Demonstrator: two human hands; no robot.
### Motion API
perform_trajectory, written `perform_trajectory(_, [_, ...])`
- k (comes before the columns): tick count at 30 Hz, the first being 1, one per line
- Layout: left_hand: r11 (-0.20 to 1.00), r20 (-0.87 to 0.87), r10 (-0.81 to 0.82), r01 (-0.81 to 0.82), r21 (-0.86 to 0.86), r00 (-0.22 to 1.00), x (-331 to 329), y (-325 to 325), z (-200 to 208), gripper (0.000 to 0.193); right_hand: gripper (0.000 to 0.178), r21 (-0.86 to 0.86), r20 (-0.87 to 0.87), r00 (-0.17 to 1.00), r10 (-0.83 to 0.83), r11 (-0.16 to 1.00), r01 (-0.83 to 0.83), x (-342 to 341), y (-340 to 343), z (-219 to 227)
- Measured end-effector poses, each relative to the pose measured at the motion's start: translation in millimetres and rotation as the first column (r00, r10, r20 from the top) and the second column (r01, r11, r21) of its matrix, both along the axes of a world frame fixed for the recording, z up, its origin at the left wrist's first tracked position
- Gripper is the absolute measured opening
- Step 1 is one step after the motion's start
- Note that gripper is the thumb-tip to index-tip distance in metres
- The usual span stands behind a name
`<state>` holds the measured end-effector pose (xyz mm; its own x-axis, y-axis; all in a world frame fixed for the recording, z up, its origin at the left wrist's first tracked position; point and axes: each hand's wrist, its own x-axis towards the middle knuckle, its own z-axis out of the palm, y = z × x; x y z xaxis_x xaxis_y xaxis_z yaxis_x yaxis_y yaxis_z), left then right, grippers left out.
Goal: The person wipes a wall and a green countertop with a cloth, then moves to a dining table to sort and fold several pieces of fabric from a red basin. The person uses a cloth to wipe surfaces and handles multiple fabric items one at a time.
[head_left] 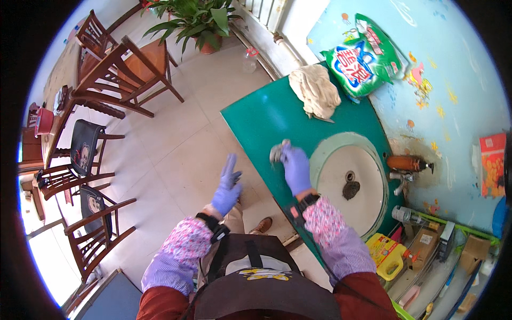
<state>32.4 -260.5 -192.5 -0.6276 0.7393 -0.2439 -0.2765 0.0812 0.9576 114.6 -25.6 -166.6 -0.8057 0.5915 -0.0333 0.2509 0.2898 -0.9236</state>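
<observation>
My right hand (297, 168), in a purple rubber glove, pinches a grey, wiry clump like a steel wool scrubber (276, 153). It is at the front part of the green countertop (256, 114), left of the round sink (369, 160). Whether the scrubber touches the counter I cannot tell. My left hand (227, 189), gloved in purple too, hangs over the floor in front of the counter with fingers stretched out, holding nothing. In the white basin a dark drain strainer (350, 190) lies beside the drain hole (349, 176).
A crumpled beige cloth (314, 92) and a green bag of washing powder (362, 61) lie at the counter's far end. A brown pump bottle (408, 163) stands by the faucet (401, 178). To the right is a bin of bottles and boxes (426, 242); wooden chairs (133, 74) stand left.
</observation>
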Motion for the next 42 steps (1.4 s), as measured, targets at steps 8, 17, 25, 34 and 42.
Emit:
perform_trajectory(8, [0.862, 0.007, 0.257, -0.226, -0.453, 0.966, -44.1, -148.2, -23.5, 0.063, 0.007, 0.656, -0.049, 0.897, -0.439, 0.663, 0.361, -199.2, 58.2, -27.5])
perform_trajectory(17, [0.849, 0.126, 0.273, -0.177, -0.498, 0.954, -43.8, -138.9, -49.2, 0.061, 0.024, 0.741, 0.075, 0.981, 0.181, 0.648, -0.176, -187.4, 2.0, -25.1])
perform_trajectory(25, [0.897, 0.137, 0.236, -0.162, -0.411, 0.962, -33.4, -119.0, -53.4, 0.055, 0.024, 0.703, 0.288, 0.952, 0.101, 0.653, -0.282, -82.2, -47.0, -22.8])
perform_trajectory(34, [0.790, 0.228, 0.136, 0.034, -0.612, 0.964, 34.6, -104.7, -52.9, 0.050, 0.027, 0.576, 0.407, 0.913, -0.013, 0.780, -0.245, 142.8, -76.3, -4.5])
perform_trajectory(42, [0.715, 0.273, -0.039, 0.217, -0.664, 0.961, 71.7, -76.9, -57.7, 0.060, 0.037, 0.382, 0.451, 0.816, -0.361, 0.905, 0.189, 358.1, -105.1, 21.0])
